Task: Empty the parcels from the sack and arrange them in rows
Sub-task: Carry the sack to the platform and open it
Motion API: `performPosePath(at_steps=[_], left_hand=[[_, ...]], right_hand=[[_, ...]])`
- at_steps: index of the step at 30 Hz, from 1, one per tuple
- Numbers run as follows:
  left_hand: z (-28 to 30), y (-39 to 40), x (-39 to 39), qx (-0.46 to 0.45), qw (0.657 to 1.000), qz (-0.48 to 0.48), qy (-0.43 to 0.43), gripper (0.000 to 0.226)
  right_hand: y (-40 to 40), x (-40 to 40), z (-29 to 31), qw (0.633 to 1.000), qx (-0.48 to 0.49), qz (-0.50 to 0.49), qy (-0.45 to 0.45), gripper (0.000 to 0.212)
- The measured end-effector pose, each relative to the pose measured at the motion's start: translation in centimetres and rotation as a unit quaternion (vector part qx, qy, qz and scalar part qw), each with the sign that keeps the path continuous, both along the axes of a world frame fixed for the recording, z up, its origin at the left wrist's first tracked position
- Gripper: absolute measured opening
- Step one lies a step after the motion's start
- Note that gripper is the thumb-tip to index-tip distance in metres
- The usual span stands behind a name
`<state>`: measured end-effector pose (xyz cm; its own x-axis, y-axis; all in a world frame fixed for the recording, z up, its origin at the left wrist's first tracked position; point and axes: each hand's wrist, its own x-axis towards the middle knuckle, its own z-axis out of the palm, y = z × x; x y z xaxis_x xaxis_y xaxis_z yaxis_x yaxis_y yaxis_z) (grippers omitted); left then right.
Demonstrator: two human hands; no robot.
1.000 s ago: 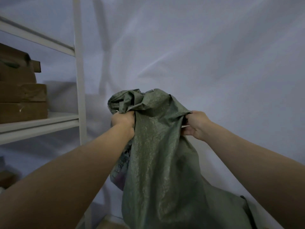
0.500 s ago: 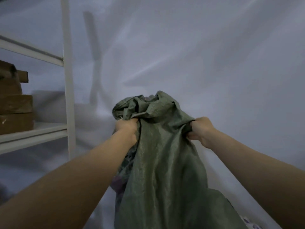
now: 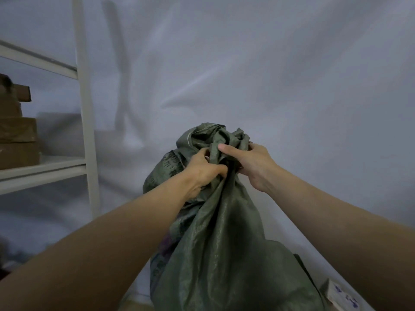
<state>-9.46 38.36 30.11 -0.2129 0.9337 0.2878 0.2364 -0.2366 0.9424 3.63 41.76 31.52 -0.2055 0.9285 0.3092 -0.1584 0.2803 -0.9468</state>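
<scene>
A green woven sack (image 3: pixel 224 254) hangs in front of me, its top bunched into a crumpled knot. My left hand (image 3: pixel 202 169) grips the gathered fabric from the left. Close beside it, my right hand (image 3: pixel 249 162) clutches the bunched top from the right, its thumb lying across the folds. Both arms reach forward. The sack's lower part spreads wide out of the bottom of the view. A white parcel (image 3: pixel 341 297) with blue print peeks out at the bottom right beside the sack. What the sack contains is hidden.
A white metal shelf rack (image 3: pixel 86 122) stands on the left, with stacked brown cardboard boxes (image 3: pixel 18 140) on its shelf. A white cloth backdrop (image 3: pixel 269 75) covers the wall behind and slopes down to the floor.
My two hands have come close together on the sack's top, bunching it tighter. The sack top has dropped lower and shifted right in view. A white parcel now shows at the bottom right.
</scene>
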Motion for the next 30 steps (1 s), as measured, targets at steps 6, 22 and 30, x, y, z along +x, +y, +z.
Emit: performPosePath(at_steps=[6,22,30], left_hand=[[-0.5,-1.2,0.3,-0.042,0.994,-0.091,0.051,0.036],[-8.9,-0.8,-10.2,-0.087,0.943,0.323,0.008,0.061],[-15.6,5.4,-12.9,-0.185,0.919,0.328,-0.116,0.099]], right_hand=[[0.2,-1.2,-1.1,0.994,0.047,-0.087,-0.045,0.052],[2.3,3.1,-4.9,0.876,0.249,-0.314,-0.267,0.027],[2.6,3.7,-5.7,0.829,0.25,-0.368,-0.338,0.03]])
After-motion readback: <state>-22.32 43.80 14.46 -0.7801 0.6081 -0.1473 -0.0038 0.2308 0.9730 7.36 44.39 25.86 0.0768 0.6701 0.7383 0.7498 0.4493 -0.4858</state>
